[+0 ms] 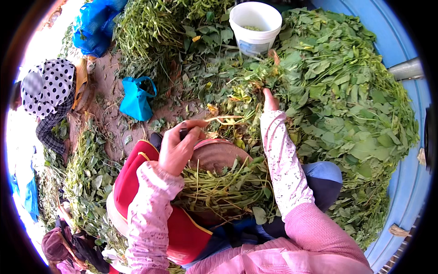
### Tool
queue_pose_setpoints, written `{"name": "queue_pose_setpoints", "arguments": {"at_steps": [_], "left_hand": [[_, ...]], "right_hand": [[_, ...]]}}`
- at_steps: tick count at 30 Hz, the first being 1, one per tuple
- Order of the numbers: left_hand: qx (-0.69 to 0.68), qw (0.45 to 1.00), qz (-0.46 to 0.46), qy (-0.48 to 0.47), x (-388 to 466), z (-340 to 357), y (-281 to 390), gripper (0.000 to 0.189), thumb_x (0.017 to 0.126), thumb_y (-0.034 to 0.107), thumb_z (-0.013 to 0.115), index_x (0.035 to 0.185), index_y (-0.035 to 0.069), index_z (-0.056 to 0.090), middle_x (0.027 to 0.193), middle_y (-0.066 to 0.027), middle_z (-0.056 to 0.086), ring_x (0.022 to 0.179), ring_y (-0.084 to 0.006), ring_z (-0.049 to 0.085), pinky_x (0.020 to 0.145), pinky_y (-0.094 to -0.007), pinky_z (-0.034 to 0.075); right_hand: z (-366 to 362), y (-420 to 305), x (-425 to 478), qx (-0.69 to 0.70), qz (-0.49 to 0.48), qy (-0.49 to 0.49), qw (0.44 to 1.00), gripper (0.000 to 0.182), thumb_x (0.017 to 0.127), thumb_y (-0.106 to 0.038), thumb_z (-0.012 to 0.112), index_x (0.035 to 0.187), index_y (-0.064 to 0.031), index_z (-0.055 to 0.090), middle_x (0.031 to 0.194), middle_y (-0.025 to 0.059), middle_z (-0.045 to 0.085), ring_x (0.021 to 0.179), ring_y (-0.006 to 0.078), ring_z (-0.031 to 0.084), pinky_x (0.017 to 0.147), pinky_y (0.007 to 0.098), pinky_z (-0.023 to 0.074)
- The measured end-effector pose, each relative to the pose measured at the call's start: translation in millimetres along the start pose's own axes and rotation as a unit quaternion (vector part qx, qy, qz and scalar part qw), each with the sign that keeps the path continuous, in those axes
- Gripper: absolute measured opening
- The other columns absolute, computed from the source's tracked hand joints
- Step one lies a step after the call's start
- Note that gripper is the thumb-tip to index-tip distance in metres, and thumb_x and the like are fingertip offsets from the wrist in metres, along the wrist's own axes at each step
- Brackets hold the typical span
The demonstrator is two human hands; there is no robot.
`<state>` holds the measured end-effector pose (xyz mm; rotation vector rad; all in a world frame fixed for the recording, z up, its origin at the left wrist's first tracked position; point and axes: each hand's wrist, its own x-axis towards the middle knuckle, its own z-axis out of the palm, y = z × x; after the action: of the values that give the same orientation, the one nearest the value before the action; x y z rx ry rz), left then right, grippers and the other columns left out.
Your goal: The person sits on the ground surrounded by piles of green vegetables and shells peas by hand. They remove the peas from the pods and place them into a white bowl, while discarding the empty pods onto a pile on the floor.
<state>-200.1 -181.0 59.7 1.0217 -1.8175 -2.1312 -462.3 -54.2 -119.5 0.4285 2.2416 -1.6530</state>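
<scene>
My left hand [183,145] is curled around a small dark object [183,133], too little exposed to name. A pale bare stem [226,118] runs rightward from its fingertips. Further right, my right hand [270,100] grips a bunch of leafy plants [270,78], with yellowed leaves and roots or dry stems among them. Cut green plant stems with pods [226,186] lie across my lap. Just beyond them sits a round brown vessel [219,156] with a red rim, its inside bare where visible. Red cloth with yellow trim [131,171] covers my left side.
A white plastic bucket [255,44] holds some green pods. Leafy plants [349,102] are heaped on the right against a blue panel [403,37]. On the left are a blue tote bag [137,99], blue sacks [92,30] and two other people, one in a dotted hat [48,85].
</scene>
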Motion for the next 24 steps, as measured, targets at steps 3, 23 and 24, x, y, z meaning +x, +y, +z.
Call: {"name": "queue_pose_setpoints", "arguments": {"at_steps": [3, 23, 24], "left_hand": [[0.0, 0.997, 0.067, -0.028, 8.6, 19.2, -18.0, 0.02, 0.085, 0.01, 0.046, 0.098, 0.001, 0.058, 0.074, 0.0014, 0.059, 0.044, 0.0006, 0.035, 0.039, -0.0149, 0.027], [0.15, 0.907, 0.383, 0.091, -59.5, 58.8, 25.5, 0.069, 0.073, 0.029, 0.065, 0.126, 0.002, 0.031, 0.122, -0.02, 0.041, 0.113, -0.0299, 0.042, 0.092, -0.0366, 0.036], [0.11, 0.915, 0.385, 0.056, -65.1, 59.0, 24.5, 0.066, 0.075, 0.023, 0.065, 0.126, -0.002, 0.031, 0.123, -0.0179, 0.041, 0.116, -0.0224, 0.038, 0.095, -0.0316, 0.031]], "right_hand": [[-27.1, -42.6, -1.1, 0.241, -0.046, -0.147, 0.958, 0.051, 0.071, -0.04, 0.061, 0.095, 0.005, 0.056, 0.091, 0.0118, 0.059, 0.077, 0.0227, 0.056, 0.073, 0.0323, 0.044], [-89.6, -206.5, -208.5, 0.38, -0.027, -0.368, 0.848, 0.044, 0.083, -0.044, 0.043, 0.105, -0.0069, 0.054, 0.093, 0.0068, 0.06, 0.082, 0.0222, 0.057, 0.073, 0.0379, 0.0477], [-93.0, -205.9, -221.1, 0.374, -0.069, -0.393, 0.837, 0.045, 0.084, -0.044, 0.042, 0.108, -0.0073, 0.053, 0.097, 0.0065, 0.059, 0.084, 0.0213, 0.056, 0.075, 0.0372, 0.047]]}}
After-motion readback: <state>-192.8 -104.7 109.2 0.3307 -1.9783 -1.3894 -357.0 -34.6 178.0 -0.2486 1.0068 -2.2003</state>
